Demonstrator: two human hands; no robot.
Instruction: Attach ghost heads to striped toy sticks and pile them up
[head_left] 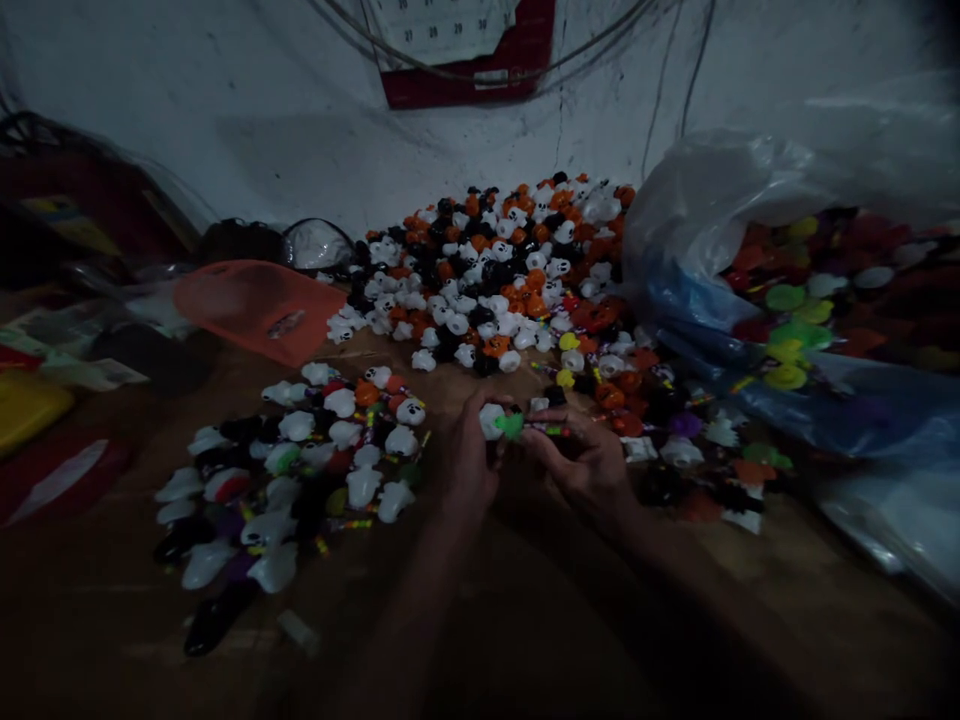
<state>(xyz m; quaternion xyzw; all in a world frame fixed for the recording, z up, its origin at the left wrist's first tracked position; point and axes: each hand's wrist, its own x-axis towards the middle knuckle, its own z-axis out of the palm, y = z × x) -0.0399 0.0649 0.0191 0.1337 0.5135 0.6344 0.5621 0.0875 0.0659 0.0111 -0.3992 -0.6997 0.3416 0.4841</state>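
Joining a white ghost-like piece [491,422] and a green piece [511,426] within close-set bare fingers

A scuffed pale wall [270,90] spans the back of the dim room, above a brown tabletop [765,585] crowded with small plastic novelties. The biggest container is a clear, blue-tinted plastic bag [675,215] at right, its mouth gaping toward the table; inside are red, orange, yellow, green and white pieces [806,300], some at its lip. Against the wall rises a heap of white ghosts, orange pumpkins and black figures [480,265]. A looser, mostly white group [292,470] lies at left, while mixed trinkets [675,430] spread beside the bag. Near the heap's left side sits an orange, scoop-shaped plastic item [240,310]; whether anything is in it, I cannot tell. A red-bordered calendar [465,45] hangs above, a cable [592,45] sagging across it.

At the centre, the left hand [476,445] has its thumb and fingers curled around the white piece. The right hand [589,460] pinches a slim multicoloured tube [551,431] in a narrow grip. The green piece lies between the two hands, touching the white one, just in front of the heap.
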